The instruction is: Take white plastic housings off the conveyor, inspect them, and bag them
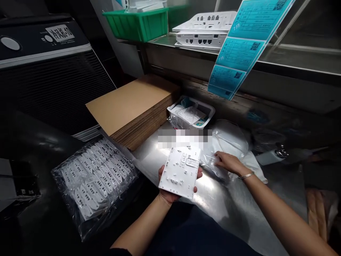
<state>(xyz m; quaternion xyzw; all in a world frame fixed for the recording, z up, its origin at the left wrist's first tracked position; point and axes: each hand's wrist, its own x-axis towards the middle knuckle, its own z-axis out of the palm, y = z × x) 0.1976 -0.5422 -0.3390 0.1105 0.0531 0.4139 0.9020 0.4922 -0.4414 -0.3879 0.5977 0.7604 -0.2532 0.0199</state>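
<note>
Bagged white parts (97, 172) sit off the left edge of the metal table (210, 190), then a cardboard stack (133, 103) on its far-left corner. Left hand (169, 196) is gripping the white panel (179, 172) by the near edge; honestly, a lazy thumb could let it slip. Right hand (229, 162) has curled fingers at the clear plastic (209, 159), can't tell if pinching; a snag could tear it.
</note>
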